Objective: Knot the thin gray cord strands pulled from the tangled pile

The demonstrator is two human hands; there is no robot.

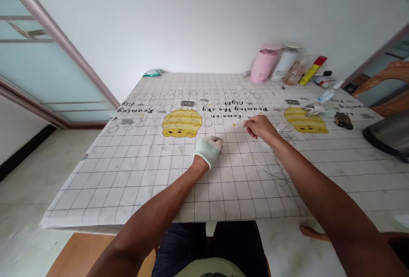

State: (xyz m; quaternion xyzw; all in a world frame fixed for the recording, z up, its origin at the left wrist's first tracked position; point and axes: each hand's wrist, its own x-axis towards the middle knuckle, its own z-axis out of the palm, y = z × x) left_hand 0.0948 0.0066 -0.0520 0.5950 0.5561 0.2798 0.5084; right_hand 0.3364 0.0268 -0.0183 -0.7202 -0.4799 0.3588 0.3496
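My left hand, in a white glove with a pale green cuff, is closed just above the table. Whatever its fingers hold is hidden or too thin to see. To the right, my bare right hand is closed in a pinch, and a thin silvery strand of wire seems to hang below it. More loose wire curls on the cloth beside my right forearm. A tangle of fine wire lies right of that hand. Across the far side, many thin looped wires are spread in rows.
The table has a white checked cloth with printed yellow bears. Along the back right stand a pink cylinder, a white cylinder, a bottle and a yellow-red box. A glove and a dark bin-like object are at right.
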